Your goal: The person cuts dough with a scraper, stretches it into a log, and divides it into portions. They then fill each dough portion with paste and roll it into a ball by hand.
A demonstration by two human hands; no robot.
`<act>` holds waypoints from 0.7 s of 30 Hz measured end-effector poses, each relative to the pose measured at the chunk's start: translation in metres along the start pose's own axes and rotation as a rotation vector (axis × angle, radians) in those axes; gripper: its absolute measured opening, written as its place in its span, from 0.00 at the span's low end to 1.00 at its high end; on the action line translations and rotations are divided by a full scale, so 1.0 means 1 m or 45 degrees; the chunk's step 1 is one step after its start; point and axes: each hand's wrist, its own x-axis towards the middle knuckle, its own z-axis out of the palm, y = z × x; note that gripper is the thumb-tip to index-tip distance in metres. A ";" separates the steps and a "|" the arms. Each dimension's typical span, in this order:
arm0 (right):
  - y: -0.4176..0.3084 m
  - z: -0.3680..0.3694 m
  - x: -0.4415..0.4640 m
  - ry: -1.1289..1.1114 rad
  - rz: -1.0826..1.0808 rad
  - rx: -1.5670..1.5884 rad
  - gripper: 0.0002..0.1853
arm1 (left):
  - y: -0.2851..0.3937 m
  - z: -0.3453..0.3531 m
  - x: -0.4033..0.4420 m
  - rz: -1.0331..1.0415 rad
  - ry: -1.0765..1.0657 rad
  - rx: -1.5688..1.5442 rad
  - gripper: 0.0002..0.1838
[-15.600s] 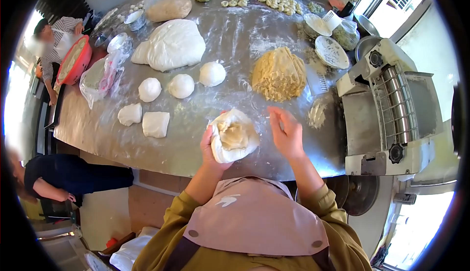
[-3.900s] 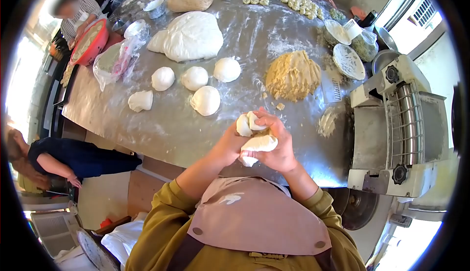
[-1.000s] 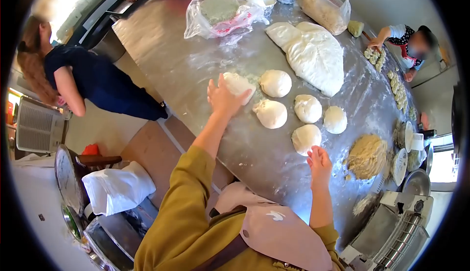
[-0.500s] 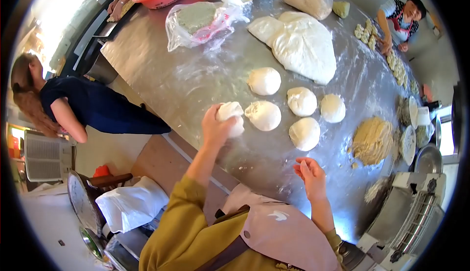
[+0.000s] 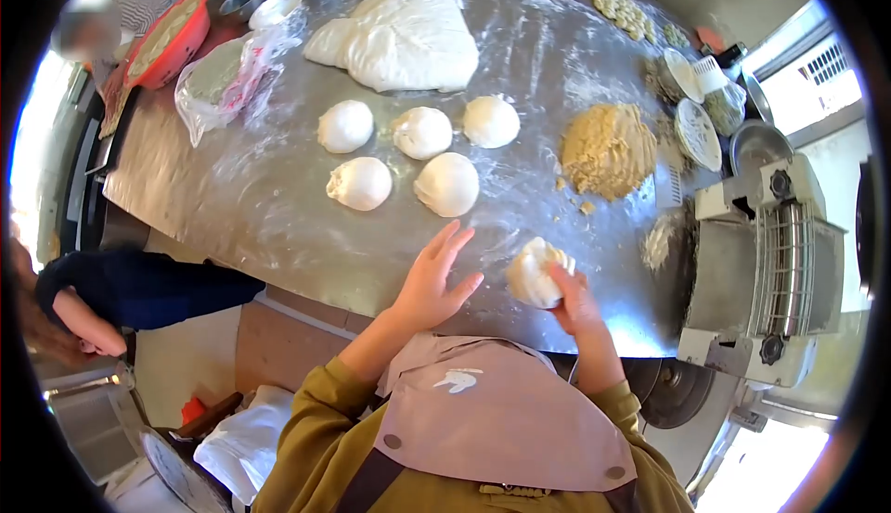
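Note:
My right hand (image 5: 574, 300) grips a pale dough ball (image 5: 535, 272) just above the near part of the metal table (image 5: 278, 235). With fingers apart and nothing in it, my left hand (image 5: 434, 276) is to the left of that ball. Beyond my left hand, several round dough balls sit in two loose rows, among them a near one (image 5: 447, 185) and a far right one (image 5: 491, 121). Behind them spreads a large slab of white dough (image 5: 408, 40). A crumbly yellow-brown mound (image 5: 609, 151) lies to the right.
A roller machine (image 5: 775, 272) stands at the right edge. Bowls and plates, including a steel bowl (image 5: 759, 149), are beside it. A red basin (image 5: 169, 38) and a plastic bag (image 5: 223, 77) are far left. Other people are at the left and far sides.
The dough ball has passed from my left hand to my right hand. My left hand has let go and opened. The view has swung to the right.

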 end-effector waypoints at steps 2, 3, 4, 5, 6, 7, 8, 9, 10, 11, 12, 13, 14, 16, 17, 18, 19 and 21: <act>-0.011 -0.030 -0.020 0.325 -0.059 -0.399 0.31 | -0.032 0.045 -0.005 0.104 -0.047 0.521 0.44; -0.016 -0.046 -0.029 0.495 -0.085 -0.591 0.32 | -0.044 0.063 -0.005 0.132 -0.172 0.763 0.44; -0.007 -0.082 -0.028 0.579 -0.187 -0.828 0.33 | -0.046 0.076 -0.004 0.165 -0.297 1.005 0.44; 0.014 -0.127 -0.021 0.662 -0.281 -1.070 0.34 | -0.041 0.085 0.001 0.180 -0.253 1.099 0.46; 0.026 -0.156 -0.019 0.744 -0.367 -1.316 0.35 | -0.040 0.093 0.013 0.194 -0.181 1.113 0.47; 0.005 -0.145 -0.041 0.635 -0.216 -1.077 0.34 | -0.041 0.102 0.029 0.201 -0.117 1.122 0.47; 0.008 -0.157 -0.045 0.674 -0.254 -1.057 0.34 | -0.043 0.111 0.046 0.209 -0.052 1.131 0.47; 0.013 -0.169 -0.044 0.718 -0.301 -1.037 0.33 | -0.042 0.119 0.065 0.140 0.010 1.151 0.47; 0.019 -0.182 -0.045 0.766 -0.343 -1.018 0.33 | -0.045 0.126 0.087 0.085 0.071 1.208 0.46; 0.023 -0.193 -0.043 0.833 -0.397 -1.060 0.32 | -0.049 0.131 0.109 0.031 0.119 1.279 0.46; 0.023 -0.200 -0.044 0.899 -0.436 -1.059 0.32 | -0.050 0.134 0.130 -0.022 0.148 1.309 0.46; 0.023 -0.205 -0.044 0.961 -0.474 -1.062 0.32 | -0.050 0.137 0.148 -0.078 0.179 1.339 0.46; 0.020 -0.209 -0.043 1.021 -0.514 -1.069 0.33 | -0.046 0.138 0.164 -0.146 0.190 1.328 0.46; 0.007 -0.217 -0.044 1.063 -0.538 -1.111 0.34 | -0.039 0.140 0.187 -0.303 0.223 1.306 0.47; 0.004 -0.224 -0.039 1.087 -0.584 -1.131 0.34 | -0.040 0.142 0.189 -0.287 0.212 1.317 0.47; -0.001 -0.231 -0.032 1.103 -0.635 -1.153 0.34 | -0.043 0.143 0.189 -0.276 0.208 1.329 0.47; -0.010 -0.237 -0.022 1.078 -0.638 -1.127 0.35 | -0.043 0.143 0.187 -0.269 0.210 1.343 0.47; -0.022 -0.257 0.015 1.135 -0.767 -1.284 0.36 | -0.046 0.146 0.168 -0.116 0.119 1.362 0.46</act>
